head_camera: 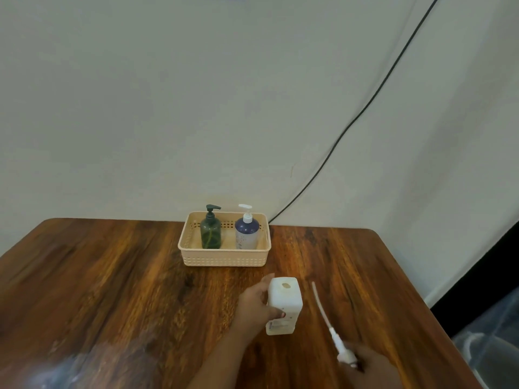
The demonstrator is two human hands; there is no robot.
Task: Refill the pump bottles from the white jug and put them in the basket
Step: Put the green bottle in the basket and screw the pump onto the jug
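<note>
Now: left hand [254, 303] wraps the open white bottle [284, 304]; right hand [370, 366] pinches the pump [331, 329]. Best feed the tube straight into the neck hole, bottle upright.

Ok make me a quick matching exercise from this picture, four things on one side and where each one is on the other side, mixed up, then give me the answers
Things:
1. green pump bottle
2. blue and white pump bottle
3. white square bottle
4. pump head with tube

Places:
A. held in the right hand, tube slanting above the table
B. standing in the left part of the basket
C. on the table, open at the top, steadied by the left hand
D. standing in the right part of the basket

Pairs: 1-B, 2-D, 3-C, 4-A
</note>
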